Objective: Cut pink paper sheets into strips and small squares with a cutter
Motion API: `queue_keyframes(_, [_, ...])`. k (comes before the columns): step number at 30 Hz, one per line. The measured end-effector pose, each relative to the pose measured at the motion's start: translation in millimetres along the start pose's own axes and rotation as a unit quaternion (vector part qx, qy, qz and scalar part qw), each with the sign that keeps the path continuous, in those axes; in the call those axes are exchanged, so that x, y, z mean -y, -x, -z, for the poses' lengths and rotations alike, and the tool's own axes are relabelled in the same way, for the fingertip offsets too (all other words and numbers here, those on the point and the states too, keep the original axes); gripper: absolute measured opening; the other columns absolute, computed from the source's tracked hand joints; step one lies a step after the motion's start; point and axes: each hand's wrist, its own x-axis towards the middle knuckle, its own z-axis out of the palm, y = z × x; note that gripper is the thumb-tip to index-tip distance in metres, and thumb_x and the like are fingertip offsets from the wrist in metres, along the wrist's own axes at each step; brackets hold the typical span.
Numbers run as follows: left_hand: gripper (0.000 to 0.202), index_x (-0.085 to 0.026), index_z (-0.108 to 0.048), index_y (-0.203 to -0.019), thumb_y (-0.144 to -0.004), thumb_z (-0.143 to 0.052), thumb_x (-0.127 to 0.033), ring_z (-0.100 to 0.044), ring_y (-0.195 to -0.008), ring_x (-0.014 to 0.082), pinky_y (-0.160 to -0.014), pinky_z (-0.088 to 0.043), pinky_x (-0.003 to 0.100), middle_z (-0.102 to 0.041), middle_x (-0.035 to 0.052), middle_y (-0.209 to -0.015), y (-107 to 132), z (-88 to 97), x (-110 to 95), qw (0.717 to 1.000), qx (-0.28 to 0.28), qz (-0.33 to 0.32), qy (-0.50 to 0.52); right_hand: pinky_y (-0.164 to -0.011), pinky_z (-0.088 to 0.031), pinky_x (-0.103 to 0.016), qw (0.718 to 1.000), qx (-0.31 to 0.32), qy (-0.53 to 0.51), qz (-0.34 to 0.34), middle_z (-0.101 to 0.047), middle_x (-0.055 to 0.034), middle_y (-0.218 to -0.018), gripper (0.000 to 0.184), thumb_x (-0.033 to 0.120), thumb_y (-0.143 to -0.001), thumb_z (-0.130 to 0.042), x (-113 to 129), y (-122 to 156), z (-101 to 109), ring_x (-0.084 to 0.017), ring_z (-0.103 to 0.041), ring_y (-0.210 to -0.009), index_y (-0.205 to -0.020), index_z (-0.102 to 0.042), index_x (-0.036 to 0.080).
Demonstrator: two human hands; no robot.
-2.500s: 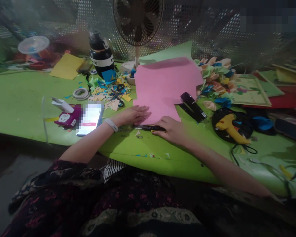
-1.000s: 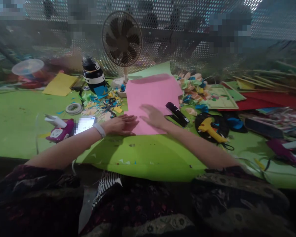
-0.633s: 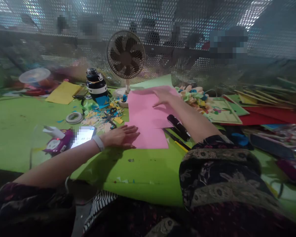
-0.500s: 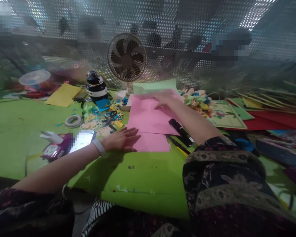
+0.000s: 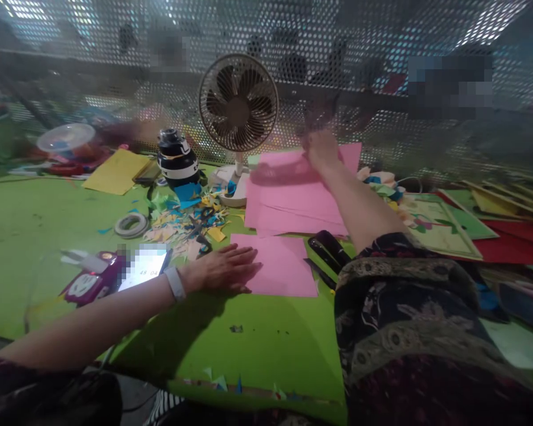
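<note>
My left hand lies flat with its fingers stretched out, the fingertips on the left part of a small pink sheet of paper. Farther back, my right hand is closed at the far edge of the larger pink paper; its fingertips are blurred. Several layers show along that paper's near edge. Behind it a strip of light green paper peeks out. A black stapler sits beside the small sheet, partly beneath my right sleeve.
A fan and a dark bottle stand at the back. Paper scraps with scissors, a tape roll, a lit phone and a purple device lie to the left. Cards lie to the right.
My right hand has moved farther back and up, and the larger pink paper has shifted away with it. A green gap now separates it from the small sheet under my left hand.
</note>
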Motion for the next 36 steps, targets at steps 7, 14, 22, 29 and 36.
queue_keyframes(7, [0.067, -0.021, -0.035, -0.166, -0.109, -0.04, -0.057, -0.032, -0.159, 0.0311, -0.129, -0.026, 0.05, -0.03, 0.0151, -0.172, 1, -1.0, -1, 1.0, -0.01, -0.002, 0.006, -0.123, -0.031, -0.057, 0.952, 0.134, 0.04, 0.272, -0.046, -0.0117, -0.165, 0.092, 0.05, -0.084, -0.073, 71, 67, 9, -0.041, -0.04, -0.149, -0.165, -0.036, 0.024])
queue_keyframes(14, [0.071, -0.018, -0.035, -0.166, -0.109, -0.035, -0.06, -0.031, -0.16, 0.0307, -0.13, -0.025, 0.048, -0.032, 0.016, -0.172, 0, 1.5, 0, 1.0, -0.006, -0.003, 0.016, -0.128, -0.006, -0.065, 0.92, 0.186, 0.069, 0.338, -0.014, -0.0165, -0.178, 0.114, 0.036, -0.073, -0.08, 102, 135, -18, -0.043, -0.019, -0.161, -0.17, -0.02, 0.024])
queue_keyframes(22, [0.077, -0.018, -0.034, -0.167, -0.107, -0.034, -0.067, -0.033, -0.159, 0.0303, -0.129, -0.024, 0.049, -0.033, 0.0156, -0.171, -2, 1.6, 2, 0.999, -0.005, 0.01, 0.036, -0.127, -0.012, -0.067, 0.922, 0.227, 0.019, 0.314, -0.017, -0.0194, -0.177, 0.112, 0.049, -0.078, -0.075, 110, 142, -8, -0.045, -0.021, -0.16, -0.171, -0.019, 0.021])
queue_keyframes(29, [0.084, -0.018, -0.037, -0.165, -0.104, -0.027, -0.075, -0.035, -0.158, 0.0308, -0.126, -0.028, 0.046, -0.036, 0.0168, -0.17, -23, 16.3, 16, 0.999, 0.025, 0.036, 0.009, -0.129, -0.008, -0.064, 0.918, 0.222, 0.065, 0.321, -0.024, -0.0182, -0.176, 0.109, 0.04, -0.076, -0.077, 120, 162, -12, -0.043, -0.026, -0.158, -0.169, -0.024, 0.021])
queue_keyframes(36, [0.074, -0.02, -0.039, -0.164, -0.106, -0.033, -0.067, -0.029, -0.16, 0.0324, -0.129, -0.021, 0.05, -0.035, 0.0146, -0.171, -59, 19.2, 35, 0.998, 0.006, 0.061, -0.033, -0.124, -0.027, -0.061, 0.967, 0.125, 0.116, 0.187, -0.042, -0.0211, -0.166, 0.08, 0.021, -0.085, -0.065, 84, 145, -7, -0.04, -0.041, -0.15, -0.16, -0.04, 0.014])
